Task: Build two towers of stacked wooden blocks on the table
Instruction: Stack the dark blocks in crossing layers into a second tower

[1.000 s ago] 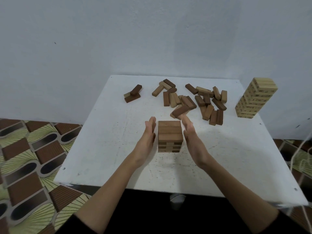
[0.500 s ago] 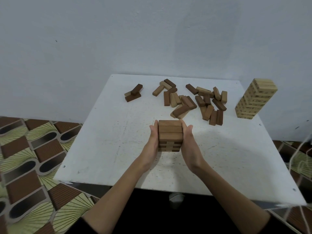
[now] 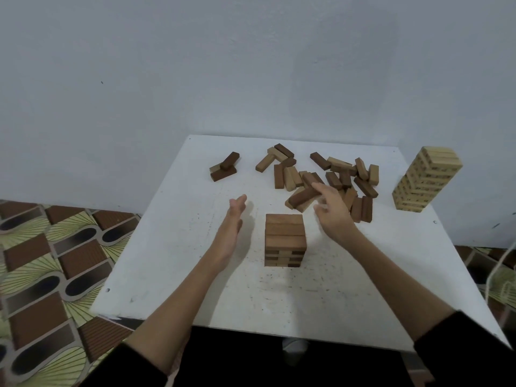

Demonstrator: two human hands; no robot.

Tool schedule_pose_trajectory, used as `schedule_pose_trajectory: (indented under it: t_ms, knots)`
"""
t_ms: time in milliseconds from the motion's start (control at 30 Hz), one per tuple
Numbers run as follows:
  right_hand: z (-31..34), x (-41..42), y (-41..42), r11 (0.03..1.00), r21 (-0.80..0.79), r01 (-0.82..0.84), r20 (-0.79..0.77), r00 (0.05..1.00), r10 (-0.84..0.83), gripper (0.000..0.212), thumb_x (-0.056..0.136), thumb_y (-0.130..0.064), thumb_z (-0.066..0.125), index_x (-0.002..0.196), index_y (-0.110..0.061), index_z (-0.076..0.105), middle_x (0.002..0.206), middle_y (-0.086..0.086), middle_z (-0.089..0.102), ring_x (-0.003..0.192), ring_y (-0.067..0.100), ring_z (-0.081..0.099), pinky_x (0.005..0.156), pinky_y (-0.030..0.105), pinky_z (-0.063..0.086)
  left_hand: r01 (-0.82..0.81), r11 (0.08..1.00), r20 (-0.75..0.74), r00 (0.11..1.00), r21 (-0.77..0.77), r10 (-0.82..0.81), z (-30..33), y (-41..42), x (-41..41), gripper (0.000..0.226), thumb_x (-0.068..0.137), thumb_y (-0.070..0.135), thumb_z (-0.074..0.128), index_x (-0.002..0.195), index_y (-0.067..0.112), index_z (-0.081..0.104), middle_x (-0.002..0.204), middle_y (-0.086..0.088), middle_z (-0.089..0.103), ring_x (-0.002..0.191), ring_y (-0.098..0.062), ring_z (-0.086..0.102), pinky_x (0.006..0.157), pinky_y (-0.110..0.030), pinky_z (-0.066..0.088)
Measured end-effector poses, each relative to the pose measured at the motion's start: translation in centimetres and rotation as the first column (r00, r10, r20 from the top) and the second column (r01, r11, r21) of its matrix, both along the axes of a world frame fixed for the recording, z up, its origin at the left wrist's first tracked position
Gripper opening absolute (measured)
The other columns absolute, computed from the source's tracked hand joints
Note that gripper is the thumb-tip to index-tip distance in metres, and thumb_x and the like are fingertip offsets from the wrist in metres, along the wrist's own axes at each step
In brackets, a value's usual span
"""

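A short brown block tower stands in the middle of the white table. My left hand hovers flat and open just left of it, not touching. My right hand is blurred, fingers spread, behind and to the right of the tower, with its fingertips over the near edge of the loose brown and tan blocks. It holds nothing that I can make out. A taller pale block tower stands at the table's far right.
A small heap of three dark blocks lies at the far left of the table. The table backs onto a grey wall. Patterned floor shows on both sides, and a cord hangs at the right edge.
Both hands pressed the sides of the brown tower half a second ago and have now let go. The left hand moved out to the left; the right hand moved back toward the loose blocks.
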State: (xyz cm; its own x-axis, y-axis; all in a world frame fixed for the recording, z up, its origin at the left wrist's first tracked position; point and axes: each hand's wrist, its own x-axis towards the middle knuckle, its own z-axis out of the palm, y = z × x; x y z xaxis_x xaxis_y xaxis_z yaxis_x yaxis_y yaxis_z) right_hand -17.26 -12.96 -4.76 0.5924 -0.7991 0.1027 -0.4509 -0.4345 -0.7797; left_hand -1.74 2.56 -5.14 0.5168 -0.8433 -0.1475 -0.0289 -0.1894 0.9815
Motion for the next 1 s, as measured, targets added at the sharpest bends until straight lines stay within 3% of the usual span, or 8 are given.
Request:
schedule_pose_trajectory:
  t_ms: [133,233,300,433,567,667,867,1000]
  knots:
    - [-1.2,2.0,-3.7,0.971,-0.184,-0.155,-0.347,0.934,0.083,0.051,0.09,0.006,0.045,0.136,-0.015,0.046,0.148,0.013,0.029,0.133,0.033,0.029,0.111,0.035,0.021,-0.003,0.999,0.261,0.965,0.038,-0.007,-0.5,-1.9,2.7,0.04,0.101,0.029,0.041,0.138,0.016,0.043,0.142,0.002,0.043,0.124,-0.007,0.041,0.097,-0.017,0.033]
    - [-1.5,3.5,-4.1,0.951,-0.2,-0.234,-0.364,0.919,0.15,0.048,0.086,0.004,0.052,0.13,-0.015,0.053,0.144,0.013,0.032,0.129,0.033,0.032,0.108,0.032,0.023,0.03,1.0,0.324,0.946,0.009,-0.031,-1.8,-3.3,3.1,0.038,0.095,0.017,0.055,0.131,0.011,0.048,0.13,0.004,0.05,0.116,-0.011,0.049,0.084,-0.008,0.041]
    - [-1.5,4.3,-3.7,0.931,-0.19,-0.312,-0.367,0.902,0.227,0.049,0.086,0.004,0.055,0.131,-0.015,0.053,0.145,0.014,0.032,0.132,0.032,0.03,0.109,0.03,0.019,0.078,0.996,0.383,0.92,0.045,-0.089,-2.1,-4.0,3.5,0.036,0.094,0.015,0.057,0.129,0.014,0.05,0.126,0.008,0.048,0.113,-0.008,0.049,0.085,-0.011,0.04]
    - [-1.7,5.5,-3.4,0.868,-0.166,-0.468,-0.395,0.838,0.376,0.054,0.088,0.002,0.055,0.138,-0.017,0.046,0.151,0.012,0.026,0.136,0.03,0.027,0.113,0.032,0.02,0.183,0.98,0.508,0.839,0.077,-0.197,-1.8,-5.7,3.7,0.042,0.086,0.017,0.068,0.125,0.017,0.054,0.122,0.008,0.051,0.104,-0.001,0.045,0.08,0.001,0.035]
    - [-1.9,6.0,-3.5,0.887,-0.12,-0.447,-0.349,0.855,0.384,0.062,0.088,-0.004,0.058,0.144,-0.015,0.034,0.154,0.007,0.022,0.138,0.026,0.024,0.113,0.037,0.026,0.117,0.991,0.5,0.855,0.067,-0.135,-2.1,-6.9,3.7,0.037,0.078,0.017,0.075,0.112,0.016,0.059,0.106,0.008,0.054,0.089,-0.001,0.051,0.072,-0.002,0.039]
    - [-1.7,6.0,-3.6,0.915,-0.096,-0.392,-0.271,0.895,0.355,0.06,0.085,-0.006,0.063,0.14,-0.01,0.039,0.15,0.007,0.031,0.139,0.022,0.027,0.111,0.039,0.031,0.028,0.999,0.497,0.867,0.037,-0.043,-2.2,-7.4,3.8,0.022,0.079,0.011,0.071,0.096,0.014,0.057,0.092,0.003,0.056,0.081,-0.007,0.052,0.067,-0.006,0.041]
    - [-2.0,5.4,-4.2,0.933,-0.112,-0.342,-0.248,0.919,0.307,0.054,0.086,-0.006,0.062,0.136,-0.009,0.044,0.148,0.006,0.035,0.137,0.019,0.031,0.109,0.027,0.025,-0.26,0.966,0.473,0.848,-0.018,0.237,-3.1,-6.6,4.0,0.012,0.084,0.015,0.066,0.079,0.011,0.056,0.075,0.001,0.055,0.068,-0.008,0.05,0.059,-0.011,0.041]
    - [-2.3,5.5,-4.3,0.92,-0.164,-0.356,-0.296,0.907,0.298,0.047,0.088,-0.007,0.059,0.133,-0.01,0.048,0.146,0.004,0.037,0.134,0.02,0.03,0.106,0.022,0.019,-0.243,0.967,0.601,0.785,0.071,0.153,-3.7,-6.3,4.6,0.02,0.08,0.018,0.07,0.077,0.011,0.051,0.084,-0.003,0.052,0.08,-0.013,0.047,0.061,-0.014,0.034]
